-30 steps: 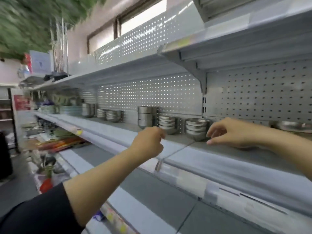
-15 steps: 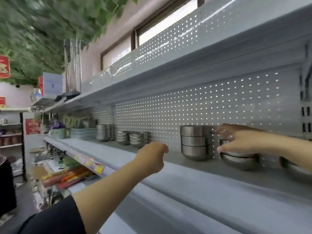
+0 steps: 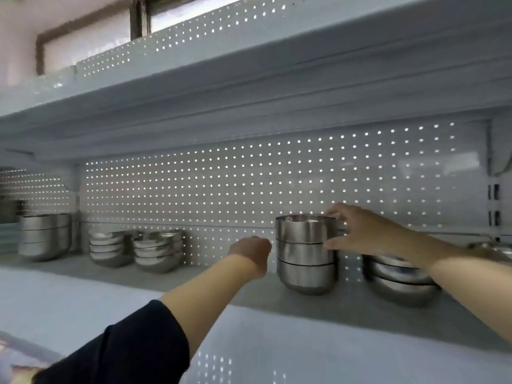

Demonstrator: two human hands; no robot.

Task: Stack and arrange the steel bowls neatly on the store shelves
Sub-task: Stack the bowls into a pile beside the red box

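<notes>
A stack of three tall steel bowls [image 3: 306,261] stands on the grey shelf [image 3: 249,297] against the perforated back panel. My right hand [image 3: 365,231] reaches in from the right and grips the top bowl [image 3: 303,228], fingers over its far rim and thumb on its front wall. My left hand [image 3: 250,252] is curled into a fist just left of the stack at mid height and holds nothing. Whether it touches the stack is unclear.
A stack of wider steel bowls [image 3: 399,281] sits under my right forearm, and another bowl [image 3: 496,249] shows at the far right. Further left stand three more stacks [image 3: 158,250] [image 3: 110,249] [image 3: 44,235]. The upper shelf [image 3: 249,87] hangs low overhead.
My right hand left the wide bowls and moved left onto the top bowl of the tall stack. My left fist rose and came in beside that stack. The view moved closer.
</notes>
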